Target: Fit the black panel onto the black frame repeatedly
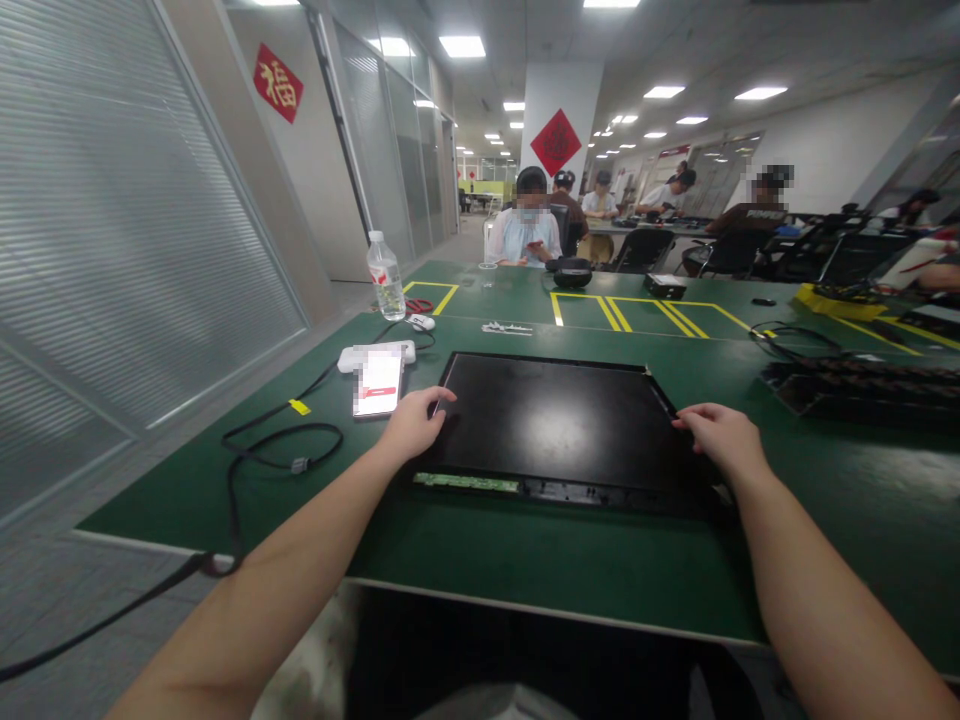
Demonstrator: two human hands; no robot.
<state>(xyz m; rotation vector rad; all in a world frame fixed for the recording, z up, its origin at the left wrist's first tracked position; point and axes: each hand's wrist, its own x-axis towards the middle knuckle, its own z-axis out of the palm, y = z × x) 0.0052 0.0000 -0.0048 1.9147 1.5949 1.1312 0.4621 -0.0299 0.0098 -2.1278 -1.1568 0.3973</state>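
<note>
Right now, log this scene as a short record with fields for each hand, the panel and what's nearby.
Left hand: on the left edge of the panel
Right hand: on the panel's right edge
Panel: black, lying flat on the green table, circuit strip bare along its near edge
Nearby: phone, cable and bottle to the left

Bright, even light falls from ceiling panels (462, 46). A soft glare sits on the black panel (559, 425). Edges bend outward; far figures blur.
</note>
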